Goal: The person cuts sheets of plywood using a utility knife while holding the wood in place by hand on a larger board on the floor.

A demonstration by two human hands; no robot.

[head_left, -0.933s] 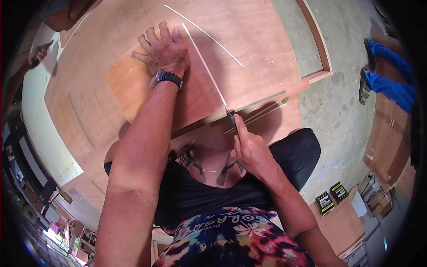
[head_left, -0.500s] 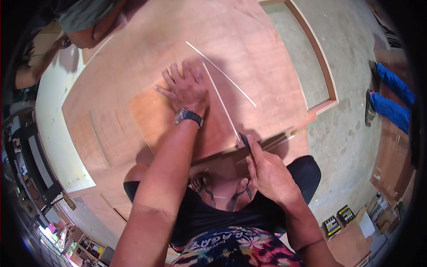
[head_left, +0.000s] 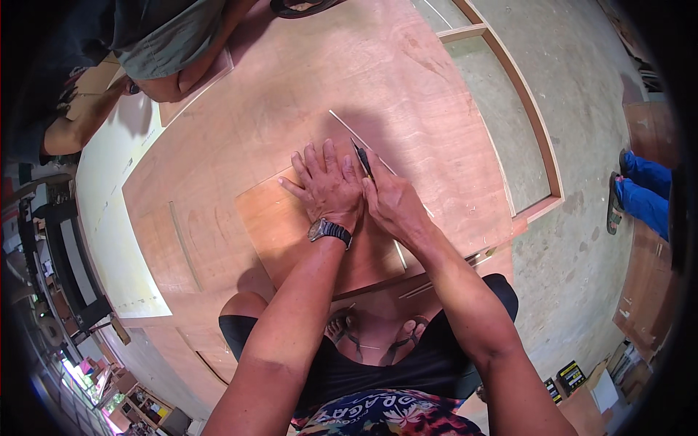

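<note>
Two bare hands on my head feed, working over a big plywood sheet (head_left: 429, 87). Far left, a white panel (head_left: 138, 283) lies along the sheet's edge; at its upper end a co-worker in grey-green clothing (head_left: 171, 54) leans in, one forearm (head_left: 73, 131) reaching over it. Next right, a smaller plywood piece (head_left: 273, 218), more orange at its left part, lies on top of the big sheet near the wearer's knees. My left hand (head_left: 327, 189) is palm-down on its upper part, fingers spread, gripping nothing; black-strapped wristwatch (head_left: 331, 231) on that wrist. Just right of it, my right hand (head_left: 396, 203) has its fingers closed round a black-handled knife (head_left: 363, 158), tip pointing up and slightly left. Tip sits near a thin pale strip (head_left: 342, 121) slanting down-right; can't tell if they touch. Second pale strip (head_left: 400, 256) shows along the small piece's right side, its upper part hidden by hand and forearm. Further right, a wooden frame (head_left: 539, 131), then black-and-yellow boxes (head_left: 571, 374) low down. Far right, blue trousers (head_left: 643, 205) and sandals on another person.
</note>
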